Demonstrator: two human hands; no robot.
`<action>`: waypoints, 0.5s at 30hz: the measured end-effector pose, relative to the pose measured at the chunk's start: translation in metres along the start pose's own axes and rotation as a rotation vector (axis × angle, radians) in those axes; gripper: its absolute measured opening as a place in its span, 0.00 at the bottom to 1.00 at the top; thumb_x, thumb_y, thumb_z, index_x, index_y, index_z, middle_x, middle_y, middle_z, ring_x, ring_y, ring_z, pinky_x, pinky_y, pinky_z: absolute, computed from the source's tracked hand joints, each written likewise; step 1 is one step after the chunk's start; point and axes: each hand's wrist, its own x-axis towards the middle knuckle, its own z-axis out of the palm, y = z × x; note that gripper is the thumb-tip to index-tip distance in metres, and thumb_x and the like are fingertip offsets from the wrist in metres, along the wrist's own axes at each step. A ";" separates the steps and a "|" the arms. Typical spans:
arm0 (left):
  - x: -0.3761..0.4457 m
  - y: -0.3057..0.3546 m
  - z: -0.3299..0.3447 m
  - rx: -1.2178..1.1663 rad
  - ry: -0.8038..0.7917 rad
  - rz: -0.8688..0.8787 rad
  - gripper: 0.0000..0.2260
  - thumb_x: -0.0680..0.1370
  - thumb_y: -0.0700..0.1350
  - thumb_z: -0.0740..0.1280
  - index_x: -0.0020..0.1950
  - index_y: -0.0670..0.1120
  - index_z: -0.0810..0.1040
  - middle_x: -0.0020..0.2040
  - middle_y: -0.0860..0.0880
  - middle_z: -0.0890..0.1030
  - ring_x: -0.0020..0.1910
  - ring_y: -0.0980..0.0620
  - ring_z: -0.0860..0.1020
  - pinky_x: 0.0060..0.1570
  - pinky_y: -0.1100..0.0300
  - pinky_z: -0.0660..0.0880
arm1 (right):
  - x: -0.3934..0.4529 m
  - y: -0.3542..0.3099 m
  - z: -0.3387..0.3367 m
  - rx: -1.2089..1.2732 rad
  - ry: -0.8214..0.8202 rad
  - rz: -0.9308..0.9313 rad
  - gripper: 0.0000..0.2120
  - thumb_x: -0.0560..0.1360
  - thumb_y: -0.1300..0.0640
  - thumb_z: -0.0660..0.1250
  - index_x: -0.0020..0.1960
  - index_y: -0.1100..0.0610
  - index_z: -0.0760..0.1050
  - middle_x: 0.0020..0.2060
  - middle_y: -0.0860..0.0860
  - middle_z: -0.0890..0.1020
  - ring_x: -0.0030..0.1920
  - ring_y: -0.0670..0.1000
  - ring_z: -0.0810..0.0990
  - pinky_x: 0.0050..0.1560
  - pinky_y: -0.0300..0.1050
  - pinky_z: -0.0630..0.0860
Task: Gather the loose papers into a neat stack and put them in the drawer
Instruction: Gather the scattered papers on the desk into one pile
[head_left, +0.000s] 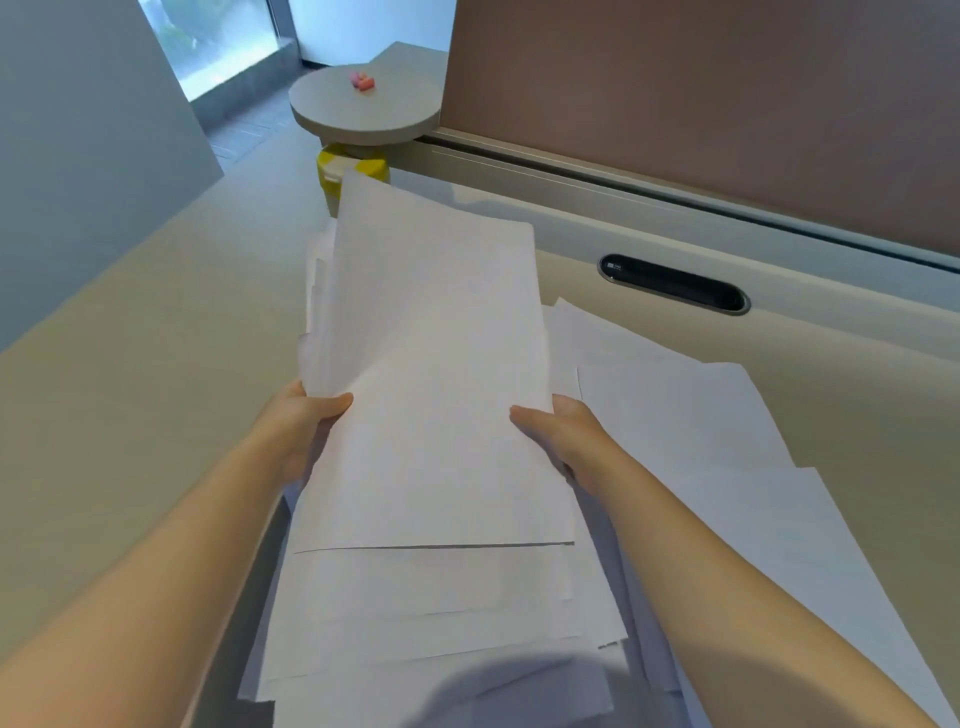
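Both hands clamp an uneven bundle of white paper sheets (436, 374) above the beige desk (145, 374): the left hand (304, 428) grips its left edge, the right hand (563, 434) its right edge, thumbs on top. Its long axis runs near to far, the far end tilted slightly left. More loose white sheets (727, 441) lie on the right.
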 end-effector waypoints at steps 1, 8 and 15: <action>-0.006 0.001 -0.001 0.016 -0.013 -0.004 0.09 0.77 0.31 0.58 0.43 0.43 0.72 0.26 0.50 0.83 0.22 0.57 0.81 0.23 0.66 0.77 | 0.000 -0.002 0.001 0.005 0.005 -0.028 0.12 0.75 0.63 0.63 0.58 0.64 0.74 0.51 0.58 0.81 0.43 0.49 0.81 0.41 0.34 0.77; -0.048 -0.001 0.030 0.022 -0.118 -0.098 0.15 0.78 0.38 0.59 0.64 0.38 0.70 0.34 0.48 0.84 0.32 0.51 0.82 0.36 0.60 0.79 | -0.026 -0.007 -0.040 -0.015 0.110 -0.125 0.16 0.75 0.70 0.60 0.62 0.67 0.70 0.52 0.57 0.78 0.52 0.58 0.77 0.53 0.47 0.73; -0.099 -0.045 0.126 0.226 -0.089 -0.083 0.18 0.76 0.38 0.64 0.65 0.34 0.70 0.54 0.37 0.79 0.52 0.40 0.78 0.52 0.64 0.76 | -0.060 0.038 -0.130 0.041 0.124 -0.137 0.16 0.75 0.74 0.56 0.62 0.71 0.69 0.55 0.57 0.75 0.53 0.56 0.74 0.57 0.43 0.71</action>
